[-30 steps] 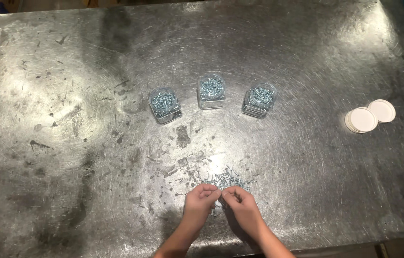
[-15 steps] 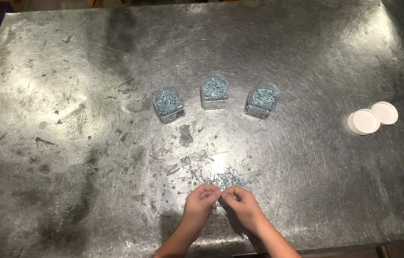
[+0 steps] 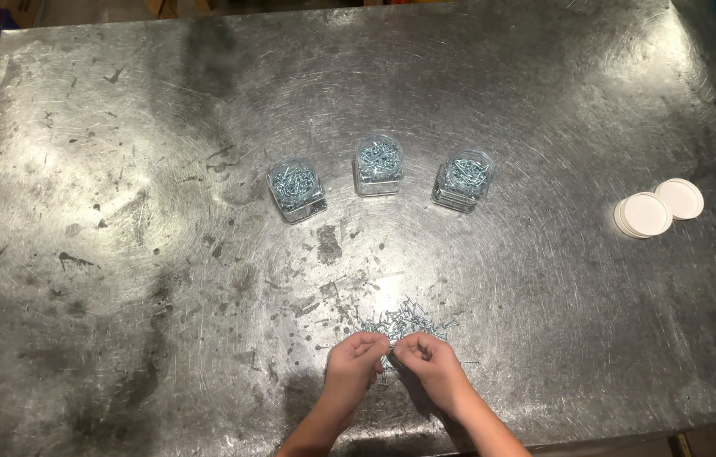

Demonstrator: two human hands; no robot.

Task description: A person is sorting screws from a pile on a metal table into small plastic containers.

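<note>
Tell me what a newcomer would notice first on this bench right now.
Probably both hands, left hand and right hand, meeting fingertip to fingertip at the near edge over a loose pile of small silvery screws. Beyond them, three clear jars filled with screws stand in a row mid-table, and white round lids lie at the right on the scratched steel table.

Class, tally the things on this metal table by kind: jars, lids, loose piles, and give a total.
Clear jars of screws: 3
White lids: at least 2, perhaps stacked
Loose screw pile: 1
Total: 6
</note>
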